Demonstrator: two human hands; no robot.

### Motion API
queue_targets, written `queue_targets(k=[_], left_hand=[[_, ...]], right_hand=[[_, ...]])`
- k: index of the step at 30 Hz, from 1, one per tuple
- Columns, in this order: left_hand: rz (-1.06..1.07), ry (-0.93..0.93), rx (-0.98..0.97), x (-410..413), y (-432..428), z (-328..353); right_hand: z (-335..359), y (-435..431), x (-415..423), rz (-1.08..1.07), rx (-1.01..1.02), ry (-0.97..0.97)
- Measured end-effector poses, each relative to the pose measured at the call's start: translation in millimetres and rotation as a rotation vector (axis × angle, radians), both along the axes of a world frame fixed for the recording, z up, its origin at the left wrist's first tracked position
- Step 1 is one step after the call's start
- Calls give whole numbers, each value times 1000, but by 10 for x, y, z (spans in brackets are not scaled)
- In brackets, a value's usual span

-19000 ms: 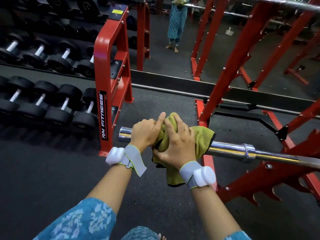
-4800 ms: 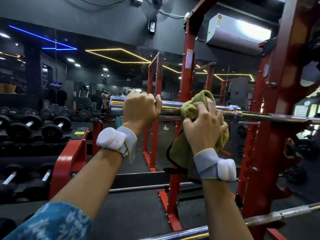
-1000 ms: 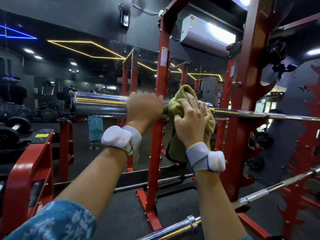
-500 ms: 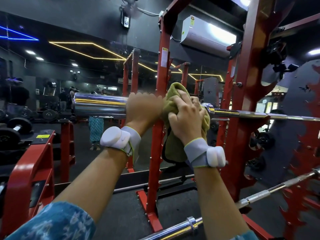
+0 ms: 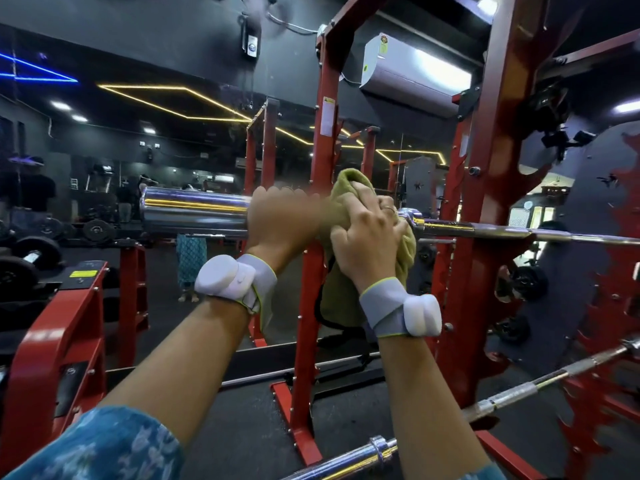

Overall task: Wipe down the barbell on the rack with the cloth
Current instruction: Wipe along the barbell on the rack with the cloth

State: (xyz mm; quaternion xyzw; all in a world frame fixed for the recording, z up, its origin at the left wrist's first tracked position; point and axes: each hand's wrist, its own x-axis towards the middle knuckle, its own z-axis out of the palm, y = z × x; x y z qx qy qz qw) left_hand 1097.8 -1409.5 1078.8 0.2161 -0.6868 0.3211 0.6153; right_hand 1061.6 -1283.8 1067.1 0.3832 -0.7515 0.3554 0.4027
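Barbell (image 5: 194, 213) runs horizontal across mid-frame, thick chrome sleeve at center-left, thin shaft going off to the right edge, resting on the red rack (image 5: 481, 202) at center-right. Green cloth (image 5: 346, 188) is bunched over the bar right where sleeve meets shaft, at frame center, loose end hanging down below the bar.

Right hand (image 5: 367, 237) is on top of the cloth, fingers curled and closed on it, pressing it to the bar; ring visible on one finger. Left hand (image 5: 280, 220) is just left of the cloth, wrapped around the inner end of the sleeve, fingers closed over the bar; motion-blurred, so fingertip detail can't be made out. The two hands are nearly touching. Both wrists carry grey straps with white pods (image 5: 225, 277). Blue patterned sleeve (image 5: 100, 445) at lower left.

Second barbell (image 5: 512, 396) sits lower, slanting from bottom center up to the right edge. Red upright (image 5: 308, 306) stands behind the hands at center. Dumbbells (image 5: 31, 254) on a rack at the left edge. White air conditioner (image 5: 412, 74) on the wall at upper right. Mirror behind shows yellow and blue ceiling light strips at upper left.
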Motion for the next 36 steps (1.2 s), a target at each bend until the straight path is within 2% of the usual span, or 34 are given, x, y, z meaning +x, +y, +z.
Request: queue_targets(k=[7, 10, 14, 18, 23, 26, 31, 36], left_hand=[[-20, 6, -13, 20, -1, -6], [-16, 1, 0, 19, 12, -3], [-27, -5, 2, 4, 19, -3], [-56, -8, -5, 26, -4, -12], [-41, -8, -10, 38, -19, -13], [-49, -9, -2, 28, -8, -11], [-53, -4, -18, 24, -6, -13], [-55, 5, -22, 28, -15, -15]], right_hand=[[-101, 60, -184, -135, -116, -218], [-253, 33, -105, -150, -93, -169], [-175, 4, -22, -56, -61, -79], [-22, 36, -146, -22, -66, -116], [-141, 59, -226, -116, -124, -220], [-246, 45, -165, -129, -101, -169], [-118, -8, -83, -8, -67, -40], [-78, 34, -237, -30, -162, -125]])
